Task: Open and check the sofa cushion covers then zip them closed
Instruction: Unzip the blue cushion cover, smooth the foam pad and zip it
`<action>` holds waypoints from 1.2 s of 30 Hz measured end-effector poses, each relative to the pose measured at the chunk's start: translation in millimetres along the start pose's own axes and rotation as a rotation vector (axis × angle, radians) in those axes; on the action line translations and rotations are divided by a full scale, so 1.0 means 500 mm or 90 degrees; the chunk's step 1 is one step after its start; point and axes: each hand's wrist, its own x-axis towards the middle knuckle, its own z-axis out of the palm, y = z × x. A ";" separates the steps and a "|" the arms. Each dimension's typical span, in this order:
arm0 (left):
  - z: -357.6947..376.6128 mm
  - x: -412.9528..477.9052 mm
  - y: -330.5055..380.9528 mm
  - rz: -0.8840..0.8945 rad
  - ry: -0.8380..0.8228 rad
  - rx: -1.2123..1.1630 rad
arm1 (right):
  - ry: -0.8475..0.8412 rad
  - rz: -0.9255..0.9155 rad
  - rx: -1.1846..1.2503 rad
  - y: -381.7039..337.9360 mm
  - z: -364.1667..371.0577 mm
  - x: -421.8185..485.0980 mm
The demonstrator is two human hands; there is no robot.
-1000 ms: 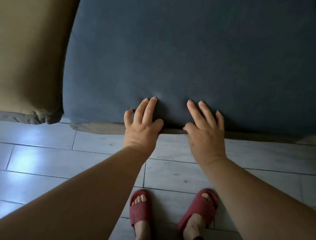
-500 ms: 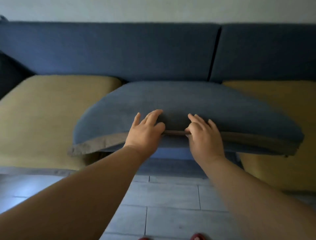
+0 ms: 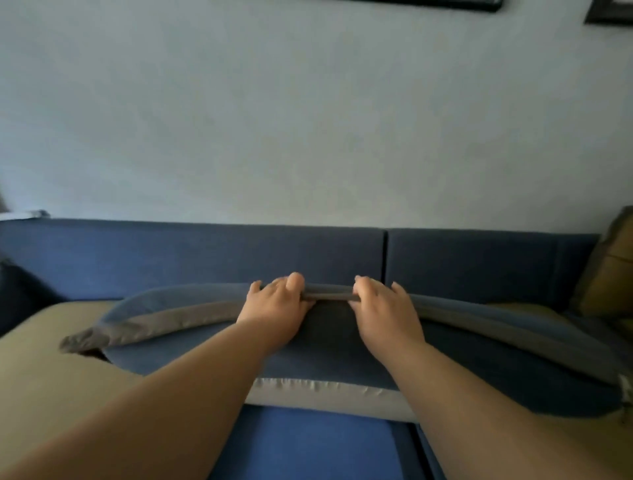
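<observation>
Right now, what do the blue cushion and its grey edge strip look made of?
Blue cushion: probably matte woven upholstery fabric; no shine, bows softly. Grey edge strip: seemingly thinner, smoother cloth; faint sheen, puckered along its length.

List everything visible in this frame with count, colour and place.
blue seat cushion: one, dark blue, grey edge band, lifted on edge, centre.
back cushions: two, blue, side by side behind it.
tan seat cushions: two, tan, left and right of the lifted cushion.
throw pillow: one, olive-yellow, far right.
pale panel: one, light grey, below the lifted cushion.
sofa base: one, bright blue, bottom centre.
wall: one, pale grey, upper half.
picture frames: two, dark, cut off at top.
left hand: one, grips the cushion's top edge.
right hand: one, grips the same edge, alongside.
</observation>
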 end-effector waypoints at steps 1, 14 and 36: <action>0.003 0.006 -0.010 0.008 -0.002 0.006 | -0.009 0.002 -0.004 -0.008 0.003 0.006; -0.005 0.150 -0.029 0.013 0.000 0.024 | -0.199 0.019 -0.056 0.083 -0.037 0.154; -0.044 0.462 0.003 -0.098 0.086 -0.027 | -0.100 -0.039 -0.021 0.226 0.023 0.475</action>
